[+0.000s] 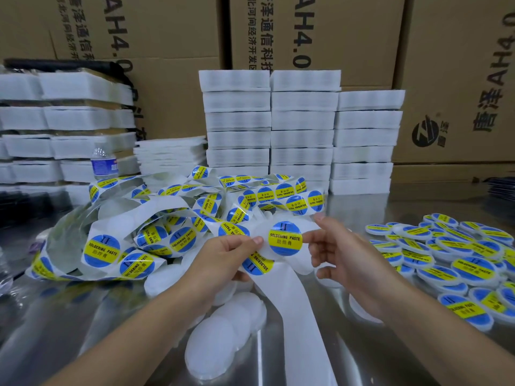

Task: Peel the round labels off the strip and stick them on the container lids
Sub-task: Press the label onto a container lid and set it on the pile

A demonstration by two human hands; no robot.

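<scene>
Round label: blue-and-yellow sticker (285, 238) printed "SOLDERING PASTE", near mid-frame toward 5 o'clock, held up between both hands; whether it is fully off the backing cannot be told.
Left hand: left hand (231, 254) at 6 to 7 o'clock, thumb and fingers curled, pinching the strip at the label's 9 o'clock edge.
Right hand: right hand (342, 254) at 4 to 5 o'clock, thumb and one finger pinching the label's 3 o'clock edge, forefinger raised, the other fingers loosely bent.
Backing strip: white paper strip (301, 316) with no labels on it, running from under the label toward 6 o'clock, over the table.
Label supply: loose tangle of strip (167, 218) carrying many like stickers, at 8 to 9 o'clock, reaching behind the hands.
Labelled lids: heap of round white container lids (459, 260) with stickers on top, at 4 o'clock.
Plain lids: unlabelled white round lids (223, 330), overlapping, at 6 o'clock between the forearms.
Table: shiny metal tabletop (83, 316) under everything.
Foam trays: stacks of white foam trays (303, 129) at 12 to 1 o'clock; more at 10 o'clock.
Bottle: clear plastic water bottle (103, 162), blue wrapper, upright at 9 o'clock.
Cartons: brown printed cardboard boxes (306, 32) along the back.
</scene>
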